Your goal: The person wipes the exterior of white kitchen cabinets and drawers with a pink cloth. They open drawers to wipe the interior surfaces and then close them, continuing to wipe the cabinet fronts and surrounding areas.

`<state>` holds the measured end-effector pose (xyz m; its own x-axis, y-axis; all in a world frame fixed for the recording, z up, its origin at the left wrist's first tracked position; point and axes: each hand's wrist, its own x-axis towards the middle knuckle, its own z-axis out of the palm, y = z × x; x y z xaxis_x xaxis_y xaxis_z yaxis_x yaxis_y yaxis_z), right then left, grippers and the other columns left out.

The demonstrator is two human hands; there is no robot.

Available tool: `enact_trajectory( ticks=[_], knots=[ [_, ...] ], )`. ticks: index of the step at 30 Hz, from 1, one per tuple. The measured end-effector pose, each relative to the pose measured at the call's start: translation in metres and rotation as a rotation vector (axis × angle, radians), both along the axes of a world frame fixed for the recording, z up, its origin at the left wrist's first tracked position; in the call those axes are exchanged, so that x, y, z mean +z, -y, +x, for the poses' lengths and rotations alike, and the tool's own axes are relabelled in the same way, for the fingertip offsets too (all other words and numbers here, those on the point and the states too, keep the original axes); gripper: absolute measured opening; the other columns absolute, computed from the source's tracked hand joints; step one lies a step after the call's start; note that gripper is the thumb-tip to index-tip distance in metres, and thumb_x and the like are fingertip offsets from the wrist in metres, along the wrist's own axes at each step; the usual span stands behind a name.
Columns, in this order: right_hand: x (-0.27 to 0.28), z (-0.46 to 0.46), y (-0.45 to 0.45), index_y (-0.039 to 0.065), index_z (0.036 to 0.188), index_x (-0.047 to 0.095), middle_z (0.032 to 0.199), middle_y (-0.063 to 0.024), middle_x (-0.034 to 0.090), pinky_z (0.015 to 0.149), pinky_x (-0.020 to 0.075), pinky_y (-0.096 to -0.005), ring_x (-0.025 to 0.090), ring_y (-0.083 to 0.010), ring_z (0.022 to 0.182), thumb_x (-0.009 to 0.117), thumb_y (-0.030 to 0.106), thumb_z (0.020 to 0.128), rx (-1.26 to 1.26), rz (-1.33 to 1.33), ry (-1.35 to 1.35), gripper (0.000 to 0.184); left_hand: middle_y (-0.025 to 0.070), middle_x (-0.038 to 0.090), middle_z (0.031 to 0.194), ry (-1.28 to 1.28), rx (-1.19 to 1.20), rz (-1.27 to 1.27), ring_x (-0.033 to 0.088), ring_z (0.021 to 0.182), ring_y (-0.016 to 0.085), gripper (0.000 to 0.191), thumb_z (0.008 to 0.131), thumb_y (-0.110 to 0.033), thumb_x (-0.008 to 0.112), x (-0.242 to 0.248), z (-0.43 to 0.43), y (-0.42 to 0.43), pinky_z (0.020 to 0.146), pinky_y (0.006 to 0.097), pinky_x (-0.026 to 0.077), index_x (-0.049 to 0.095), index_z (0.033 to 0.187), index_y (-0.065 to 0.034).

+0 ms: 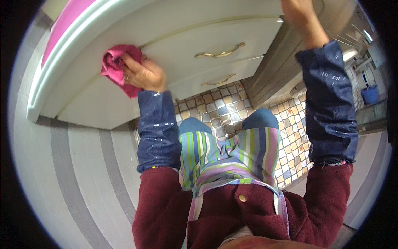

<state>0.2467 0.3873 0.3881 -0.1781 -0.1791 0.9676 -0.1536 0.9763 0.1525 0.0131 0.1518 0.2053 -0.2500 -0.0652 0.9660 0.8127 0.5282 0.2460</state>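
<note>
My left hand (146,73) grips a bunched pink cloth (113,63), pressed against the front of a white cabinet (124,112). The cloth lies by the left end of the seam above a drawer front (177,49). That drawer carries a curved gold-coloured handle (220,51), and a second handle (218,80) sits on the drawer below. My right hand (298,14) is up at the cabinet's right-hand edge, cut off by the top of the picture, so its fingertips are hidden. Dark blue glossy sleeve covers (158,127) wrap both forearms.
A bright pink surface (62,29) shows behind the cabinet's moulded pale edge (73,40). Brownish wood panelling (270,59) stands right of the drawers. Below lie a stone-patterned mat (289,133) and a grey striped floor (84,162). A blue bucket (370,94) is at far right.
</note>
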Motion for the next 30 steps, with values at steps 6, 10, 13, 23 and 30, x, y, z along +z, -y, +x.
enact_trajectory(
  ticks=[6, 10, 13, 23, 30],
  knots=[
    [-0.059, 0.090, -0.005, 0.003, 0.130, 0.059, 0.127, -0.0152, 0.062, 0.101, 0.0442, -0.0399, 0.056, -0.0328, 0.121, 0.070, 0.026, 0.088, 0.004, -0.034, 0.073, 0.049, 0.0142, 0.052, 0.146, -0.470, -0.197, -0.345, 0.037, 0.143, 0.040, 0.049, 0.091, -0.026, 0.066, 0.024, 0.017, -0.025, 0.115, 0.0623, 0.025, 0.060, 0.139, -0.0172],
    [-0.103, 0.136, -0.011, 0.001, 0.123, 0.061, 0.114, -0.0140, 0.064, 0.097, 0.0462, -0.0393, 0.059, -0.0300, 0.109, 0.070, 0.022, 0.089, -0.082, -0.342, 0.122, 0.041, 0.0149, 0.046, 0.150, -0.282, -0.221, -0.721, 0.033, 0.144, 0.042, 0.057, 0.092, -0.046, 0.064, 0.052, 0.058, -0.091, 0.117, 0.0615, 0.024, 0.056, 0.143, -0.0216],
    [-0.119, 0.158, -0.019, 0.002, 0.117, 0.063, 0.107, -0.0145, 0.067, 0.091, 0.0487, -0.0410, 0.062, -0.0323, 0.103, 0.072, 0.014, 0.084, -0.138, -0.344, 0.146, 0.037, 0.0241, 0.034, 0.155, -0.333, -0.413, -0.754, 0.024, 0.148, 0.042, 0.077, 0.087, -0.057, 0.065, 0.076, 0.090, -0.152, 0.121, 0.0545, 0.021, 0.046, 0.150, -0.0180],
    [-0.077, 0.162, -0.066, 0.004, 0.099, 0.067, 0.086, -0.0099, 0.068, 0.069, 0.0512, -0.0391, 0.064, -0.0308, 0.077, 0.076, 0.012, 0.076, -0.123, -0.379, 0.307, 0.026, 0.0140, 0.055, 0.135, -0.752, -0.448, -1.173, 0.048, 0.131, 0.031, 0.047, 0.084, -0.027, 0.058, 0.081, 0.118, -0.263, 0.114, 0.0469, 0.031, 0.059, 0.125, -0.0048],
    [-0.048, 0.168, -0.031, 0.003, 0.114, 0.063, 0.108, -0.0146, 0.065, 0.084, 0.0500, -0.0375, 0.062, -0.0297, 0.098, 0.070, 0.006, 0.085, -0.102, -1.031, 0.314, 0.030, 0.0144, 0.063, 0.117, 0.762, -1.420, -0.948, 0.061, 0.110, 0.029, 0.033, 0.102, -0.025, 0.051, 0.118, 0.160, -0.217, 0.098, 0.0426, 0.046, 0.055, 0.126, -0.0024]
  ],
)
